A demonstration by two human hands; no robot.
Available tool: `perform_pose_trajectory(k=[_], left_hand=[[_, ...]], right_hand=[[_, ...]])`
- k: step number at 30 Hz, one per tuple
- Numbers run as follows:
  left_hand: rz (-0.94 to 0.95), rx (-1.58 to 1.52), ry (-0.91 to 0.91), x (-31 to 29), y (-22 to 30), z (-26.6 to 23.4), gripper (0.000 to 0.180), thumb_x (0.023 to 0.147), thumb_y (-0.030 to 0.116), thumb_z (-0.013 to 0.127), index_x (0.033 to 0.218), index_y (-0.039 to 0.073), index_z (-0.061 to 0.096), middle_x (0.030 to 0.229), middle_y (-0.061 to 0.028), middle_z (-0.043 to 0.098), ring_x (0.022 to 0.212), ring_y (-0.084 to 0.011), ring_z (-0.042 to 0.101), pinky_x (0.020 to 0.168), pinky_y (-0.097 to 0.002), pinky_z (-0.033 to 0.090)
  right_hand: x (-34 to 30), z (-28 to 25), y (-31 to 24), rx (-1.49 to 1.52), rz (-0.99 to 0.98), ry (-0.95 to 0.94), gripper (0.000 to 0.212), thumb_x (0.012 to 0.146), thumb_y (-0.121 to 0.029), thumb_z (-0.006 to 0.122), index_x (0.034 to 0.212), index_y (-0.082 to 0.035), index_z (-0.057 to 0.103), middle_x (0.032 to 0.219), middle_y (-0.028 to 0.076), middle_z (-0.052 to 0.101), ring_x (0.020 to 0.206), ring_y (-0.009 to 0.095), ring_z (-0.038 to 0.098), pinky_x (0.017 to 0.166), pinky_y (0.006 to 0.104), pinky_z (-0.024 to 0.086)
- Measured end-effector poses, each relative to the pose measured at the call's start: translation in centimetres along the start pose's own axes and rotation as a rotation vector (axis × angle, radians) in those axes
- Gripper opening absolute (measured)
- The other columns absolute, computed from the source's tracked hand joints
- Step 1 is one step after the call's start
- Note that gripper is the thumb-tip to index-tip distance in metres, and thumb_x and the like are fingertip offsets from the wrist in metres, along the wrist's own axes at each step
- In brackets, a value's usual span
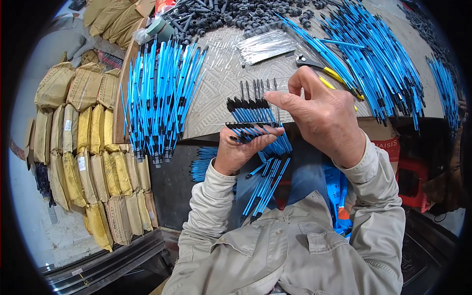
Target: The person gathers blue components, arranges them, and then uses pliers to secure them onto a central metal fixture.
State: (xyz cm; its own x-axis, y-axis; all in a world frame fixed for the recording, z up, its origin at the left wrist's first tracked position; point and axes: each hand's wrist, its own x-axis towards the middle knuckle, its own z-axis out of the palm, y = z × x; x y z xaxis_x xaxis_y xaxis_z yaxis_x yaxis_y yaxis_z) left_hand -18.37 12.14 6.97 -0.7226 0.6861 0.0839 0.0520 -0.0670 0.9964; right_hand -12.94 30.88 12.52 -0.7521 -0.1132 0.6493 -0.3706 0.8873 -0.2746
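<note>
Below the table's front edge, my left hand [246, 150] is closed around a bundle of thin blue rods [253, 115] with black end pieces. Their dark narrow tips point away from me, and a thin silver wire [236, 123] lies across the bundle close to my left fingers. My right hand [324, 110] is bent over the bundle's right side, with its thumb and fingers drawn together by the rod tips. What it pinches there is too small to make out. More blue rods [268, 189] lie on my lap beneath the hands.
Blue rods [162, 93] are piled at the table's left, with a larger pile [373, 59] at right. Silver wires [265, 46], yellow-handled pliers [332, 73] and dark fittings [221, 17] lie on the patterned table [209, 105]. Stacked brown packages [88, 132] stand on the left.
</note>
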Motion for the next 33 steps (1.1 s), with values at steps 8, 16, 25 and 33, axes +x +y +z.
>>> perform_pose_trajectory(k=[8,16,25,33], left_hand=[[0.036,0.037,-0.026,0.0,-0.1,-0.2,0.016,0.079,0.005,0.069,0.093,-0.004,0.068,0.091,-0.0113,0.069,0.083,-0.0154,0.066,0.076,-0.0279,0.053],[0.044,0.026,-0.059,0.0,-0.2,-0.5,0.017,0.080,0.006,0.069,0.094,-0.004,0.068,0.092,-0.0104,0.069,0.084,-0.0136,0.064,0.078,-0.0275,0.052],[-0.016,-0.183,-0.124,-0.1,-0.8,-1.3,0.021,0.083,0.009,0.067,0.099,-0.003,0.066,0.095,-0.0119,0.068,0.089,-0.0159,0.064,0.080,-0.0278,0.052],[0.077,-0.005,-0.136,0.4,-0.5,-1.1,0.018,0.082,0.005,0.066,0.098,-0.003,0.066,0.095,-0.0137,0.068,0.090,-0.0184,0.065,0.081,-0.0284,0.052]], right_hand=[[0.3,0.1,-0.4,0.152,0.038,0.009,0.023,0.071,-0.001,0.067,0.092,-0.011,0.067,0.072,0.003,0.051,0.055,0.016,0.054,0.048,0.0267,0.044],[1.3,-0.3,0.8,0.447,0.107,-0.140,0.010,0.076,-0.002,0.068,0.084,-0.004,0.062,0.073,0.003,0.053,0.058,0.011,0.052,0.052,0.0211,0.040],[1.2,0.6,1.0,0.793,0.239,-0.205,0.010,0.076,-0.003,0.068,0.082,-0.002,0.060,0.071,0.001,0.050,0.059,0.008,0.046,0.052,0.0227,0.035],[1.2,0.3,1.0,0.537,0.060,-0.104,0.010,0.075,-0.001,0.067,0.080,-0.002,0.059,0.069,0.002,0.049,0.057,0.011,0.045,0.051,0.0241,0.034]])
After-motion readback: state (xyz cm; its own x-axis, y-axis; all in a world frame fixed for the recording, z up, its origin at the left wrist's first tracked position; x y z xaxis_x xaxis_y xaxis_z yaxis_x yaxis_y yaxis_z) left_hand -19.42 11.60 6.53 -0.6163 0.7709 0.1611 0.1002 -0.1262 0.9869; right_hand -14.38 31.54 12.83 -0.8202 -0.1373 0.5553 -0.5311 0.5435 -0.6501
